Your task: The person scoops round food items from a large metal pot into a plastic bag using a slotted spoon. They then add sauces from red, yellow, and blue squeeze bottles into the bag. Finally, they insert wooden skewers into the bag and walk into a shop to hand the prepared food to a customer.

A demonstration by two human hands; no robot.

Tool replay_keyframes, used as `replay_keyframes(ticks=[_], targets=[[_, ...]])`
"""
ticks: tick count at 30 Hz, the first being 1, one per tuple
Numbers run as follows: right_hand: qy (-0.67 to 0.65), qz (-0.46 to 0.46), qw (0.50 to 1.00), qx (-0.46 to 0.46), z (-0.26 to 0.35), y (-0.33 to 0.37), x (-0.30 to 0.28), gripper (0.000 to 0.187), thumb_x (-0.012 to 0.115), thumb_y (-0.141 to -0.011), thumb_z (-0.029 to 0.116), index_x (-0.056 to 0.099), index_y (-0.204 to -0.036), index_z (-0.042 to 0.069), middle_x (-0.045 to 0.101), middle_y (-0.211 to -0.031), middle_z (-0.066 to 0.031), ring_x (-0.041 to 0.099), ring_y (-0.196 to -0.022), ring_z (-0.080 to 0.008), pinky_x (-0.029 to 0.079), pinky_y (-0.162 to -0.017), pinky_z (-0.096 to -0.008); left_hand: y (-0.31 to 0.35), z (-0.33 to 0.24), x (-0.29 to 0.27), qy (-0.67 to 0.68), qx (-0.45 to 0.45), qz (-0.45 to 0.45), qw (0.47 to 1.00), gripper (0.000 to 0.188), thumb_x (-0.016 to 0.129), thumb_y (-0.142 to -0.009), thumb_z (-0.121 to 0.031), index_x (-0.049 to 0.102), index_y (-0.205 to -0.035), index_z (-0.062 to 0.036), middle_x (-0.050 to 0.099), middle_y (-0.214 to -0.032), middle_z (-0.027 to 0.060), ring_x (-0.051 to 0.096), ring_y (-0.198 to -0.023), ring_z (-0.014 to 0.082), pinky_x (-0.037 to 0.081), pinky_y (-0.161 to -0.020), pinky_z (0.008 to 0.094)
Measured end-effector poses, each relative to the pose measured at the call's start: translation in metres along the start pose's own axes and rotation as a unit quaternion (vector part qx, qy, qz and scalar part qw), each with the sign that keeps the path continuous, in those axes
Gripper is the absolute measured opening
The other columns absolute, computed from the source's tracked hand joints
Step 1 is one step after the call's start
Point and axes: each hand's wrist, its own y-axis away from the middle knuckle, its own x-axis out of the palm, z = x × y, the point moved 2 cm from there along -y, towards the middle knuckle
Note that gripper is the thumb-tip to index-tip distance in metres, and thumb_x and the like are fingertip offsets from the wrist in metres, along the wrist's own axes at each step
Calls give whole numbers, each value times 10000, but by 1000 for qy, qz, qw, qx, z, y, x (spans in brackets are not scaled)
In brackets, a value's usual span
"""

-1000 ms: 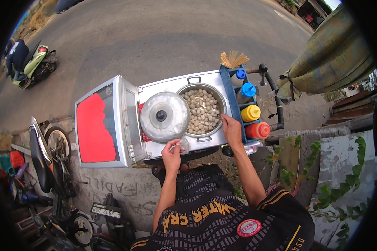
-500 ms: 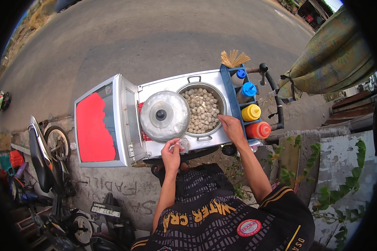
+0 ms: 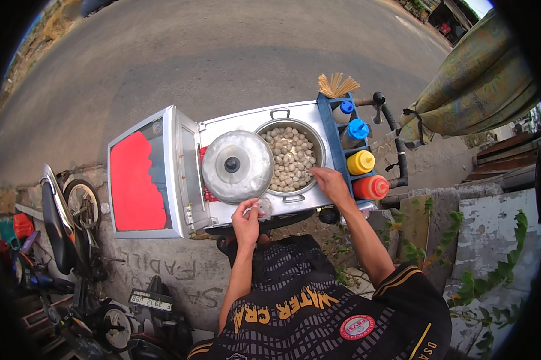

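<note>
A wide metal pot [image 3: 322, 141] full of small greyish meatballs [image 3: 289, 153] sits in the cart's top. Its domed lid [image 3: 237, 183] with a black knob leans over the pot's left part. My right hand [image 3: 331, 185] reaches over the pot's near right rim, with thumb and fingers pinched together at the meatballs' edge; whether a meatball is between them is too small to tell. Just below the lid, my left hand [image 3: 245, 221] is closed on a small clear plastic bag [image 3: 264, 207]. What lies inside the bag is hard to make out.
Along the cart's right side, a blue rack [image 3: 332, 132] holds several sauce bottles and skewers [image 3: 337, 85]. A glass case [image 3: 141, 180] with a red panel stands left. A handlebar [image 3: 402, 153] juts out right; a parked motorcycle [image 3: 60, 234] is at left.
My right hand has shifted slightly left at the pot's rim, its fingertips over the meatballs. The left hand and bag stay nearly in place.
</note>
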Motion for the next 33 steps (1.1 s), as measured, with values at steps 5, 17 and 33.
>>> replay_keyframes(ticks=[5, 17, 33], targets=[[-39, -90, 993, 63, 14, 5, -8, 182, 687, -992, 108, 767, -1117, 2, 759, -1025, -228, 750, -943, -396, 586, -819, -420, 0, 3, -3, -12, -1, -2, 1000, 216, 619, -1037, -46, 689, -1220, 46, 719, -1070, 102, 694, -810, 126, 566, -760, 279], [-198, -172, 943, 206, 17, 15, -5, 210, 681, -1022, 147, 774, -1110, -20, 792, -962, -203, 803, -850, -264, 598, -756, -348, -4, 1, 0, 2, 3, -3, 1000, 216, 652, -1030, -69, 698, -1209, 43, 720, -1040, 83, 664, -782, 106, 550, -734, 260], [-80, -143, 984, 64, 51, 2, 22, 185, 690, -990, 87, 752, -1124, -24, 756, -1040, -244, 752, -929, -395, 590, -803, -418, -10, 0, 0, -4, 5, -9, 1000, 212, 667, -1019, -74, 715, -1200, 24, 711, -1020, 50, 619, -753, 87, 529, -710, 250]])
